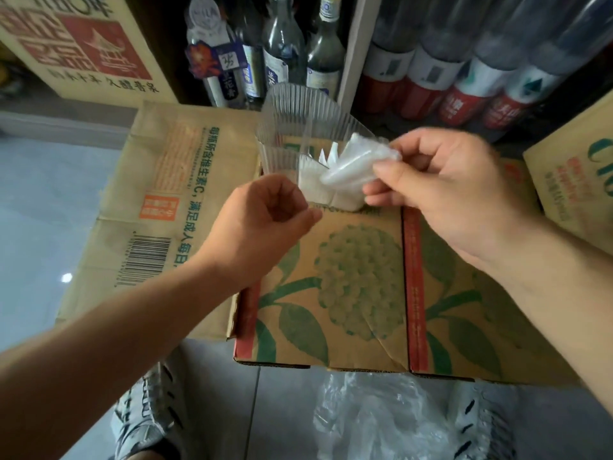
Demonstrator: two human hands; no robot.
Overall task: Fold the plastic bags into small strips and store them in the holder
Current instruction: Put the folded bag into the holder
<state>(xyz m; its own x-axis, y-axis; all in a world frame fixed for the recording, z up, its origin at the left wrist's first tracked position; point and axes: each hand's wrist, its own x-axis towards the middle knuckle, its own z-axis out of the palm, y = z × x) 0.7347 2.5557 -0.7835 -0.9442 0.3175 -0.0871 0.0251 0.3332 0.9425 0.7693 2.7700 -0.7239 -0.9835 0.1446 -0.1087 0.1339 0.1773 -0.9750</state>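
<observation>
A clear ribbed plastic holder [292, 101] stands on a cardboard box [365, 260] printed with green fruit. Several folded white bags [311, 185] stand inside it. My right hand [447, 194] pinches a folded clear plastic bag [355, 167] between thumb and fingers, just over the holder's right side. My left hand [265, 220] is curled at the holder's near left corner and seems to grip its clear wall. A crumpled heap of loose plastic bags [381, 416] lies on the floor below the box.
Glass bottles [285, 44] and red-capped bottles [464, 94] stand behind the holder. A flattened carton [149, 200] lies to the left and another box [577, 180] at the right. My shoes [149, 419] are on the grey tile floor.
</observation>
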